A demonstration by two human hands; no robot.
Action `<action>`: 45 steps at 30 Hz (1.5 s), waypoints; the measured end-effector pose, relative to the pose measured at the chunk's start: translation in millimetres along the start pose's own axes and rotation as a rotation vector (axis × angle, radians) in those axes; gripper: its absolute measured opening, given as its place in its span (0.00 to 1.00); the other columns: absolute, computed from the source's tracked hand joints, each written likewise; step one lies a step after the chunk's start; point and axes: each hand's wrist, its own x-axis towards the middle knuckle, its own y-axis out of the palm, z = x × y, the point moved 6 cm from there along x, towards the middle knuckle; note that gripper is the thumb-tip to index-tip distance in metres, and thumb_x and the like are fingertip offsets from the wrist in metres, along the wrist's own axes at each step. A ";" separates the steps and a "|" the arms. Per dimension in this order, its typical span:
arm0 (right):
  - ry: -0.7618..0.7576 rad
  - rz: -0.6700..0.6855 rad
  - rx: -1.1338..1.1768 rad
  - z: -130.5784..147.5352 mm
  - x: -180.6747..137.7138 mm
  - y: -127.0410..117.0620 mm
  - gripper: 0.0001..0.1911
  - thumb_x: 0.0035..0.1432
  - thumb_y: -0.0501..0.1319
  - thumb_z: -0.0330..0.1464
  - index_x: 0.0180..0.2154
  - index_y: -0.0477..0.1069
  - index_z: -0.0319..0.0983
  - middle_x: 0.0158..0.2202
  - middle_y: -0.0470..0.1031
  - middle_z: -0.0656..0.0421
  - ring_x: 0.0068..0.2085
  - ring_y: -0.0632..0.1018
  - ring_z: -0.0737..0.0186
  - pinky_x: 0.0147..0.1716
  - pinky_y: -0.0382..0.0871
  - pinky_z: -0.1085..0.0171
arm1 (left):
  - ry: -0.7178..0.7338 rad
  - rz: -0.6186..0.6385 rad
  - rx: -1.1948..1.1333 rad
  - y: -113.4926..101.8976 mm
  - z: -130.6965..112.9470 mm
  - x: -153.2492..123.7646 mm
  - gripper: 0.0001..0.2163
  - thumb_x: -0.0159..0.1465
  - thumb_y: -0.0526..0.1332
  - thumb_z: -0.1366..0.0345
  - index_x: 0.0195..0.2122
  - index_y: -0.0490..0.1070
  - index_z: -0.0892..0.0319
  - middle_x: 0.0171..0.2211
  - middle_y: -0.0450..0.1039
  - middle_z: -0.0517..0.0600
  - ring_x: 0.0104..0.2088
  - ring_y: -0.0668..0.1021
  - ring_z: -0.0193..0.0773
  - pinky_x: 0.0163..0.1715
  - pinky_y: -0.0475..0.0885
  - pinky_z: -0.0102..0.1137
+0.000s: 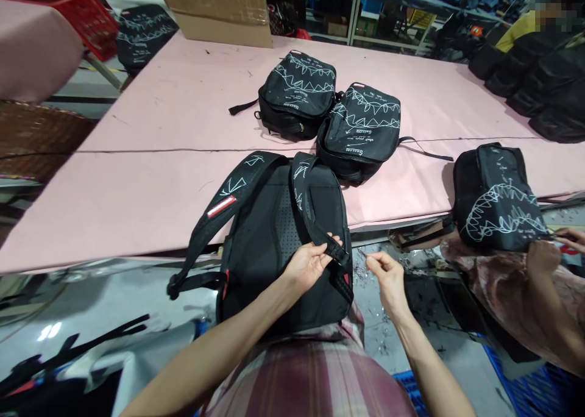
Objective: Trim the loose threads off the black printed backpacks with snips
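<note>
A black backpack (269, 240) leans on the table's front edge, its back panel and two shoulder straps turned up toward me. My left hand (311, 263) is closed on the right-hand shoulder strap (337, 250), near its buckle. Just right of the bag, my right hand (386, 277) is in the air with thumb and forefinger pinched together. Something thin and dark shows at those fingertips, too small to name. The left-hand shoulder strap (228, 200) loops out to the side, with white line drawings and a red-and-white label.
Two black backpacks (301, 88) with white drawings lie on the pink table (150, 203). A person's hands (543, 258) at right work on another backpack (498, 203). Black bags (543, 81) are piled at back right. A cardboard box (223, 14) and red crate (68, 8) stand behind.
</note>
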 end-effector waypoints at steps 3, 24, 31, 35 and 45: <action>-0.017 0.002 -0.064 1.3 3.2 -9.3 0.10 0.53 0.60 0.39 0.30 0.73 0.39 0.26 0.74 0.60 0.28 0.72 0.62 0.29 0.64 0.64 | 0.006 -0.001 0.002 -1.4 -1.5 -0.2 0.12 0.58 0.51 0.84 0.36 0.72 0.70 0.35 0.77 0.59 0.40 0.79 0.40 0.44 0.74 0.30; 0.293 0.026 0.421 -49.6 0.4 35.5 0.15 0.42 0.67 0.42 0.29 0.71 0.38 0.22 0.69 0.63 0.23 0.66 0.67 0.23 0.59 0.68 | 0.078 0.042 0.532 -35.4 6.2 -6.8 0.09 0.57 0.63 0.66 0.38 0.72 0.65 0.38 0.75 0.58 0.35 0.78 0.38 0.33 0.72 0.28; 0.385 -0.018 0.539 -47.2 -12.1 55.2 0.17 0.44 0.65 0.45 0.30 0.69 0.39 0.23 0.68 0.63 0.21 0.65 0.70 0.20 0.57 0.69 | -0.075 0.018 0.607 -32.5 47.8 -28.9 0.14 0.54 0.65 0.60 0.39 0.68 0.61 0.38 0.72 0.55 0.30 0.78 0.38 0.27 0.73 0.31; 0.404 -0.002 0.636 -39.8 -14.6 56.9 0.16 0.45 0.65 0.44 0.30 0.68 0.39 0.24 0.66 0.65 0.20 0.62 0.72 0.18 0.55 0.70 | -0.025 0.015 0.499 -22.8 44.1 -16.4 0.11 0.51 0.68 0.69 0.32 0.67 0.63 0.28 0.72 0.51 0.26 0.76 0.35 0.26 0.71 0.29; 0.142 0.050 0.319 -29.1 -9.4 36.3 0.09 0.48 0.63 0.37 0.31 0.70 0.39 0.29 0.72 0.61 0.32 0.71 0.64 0.33 0.64 0.65 | 0.072 0.255 0.378 -19.9 13.4 0.8 0.14 0.47 0.67 0.77 0.35 0.70 0.64 0.29 0.73 0.51 0.33 0.77 0.39 0.41 0.70 0.36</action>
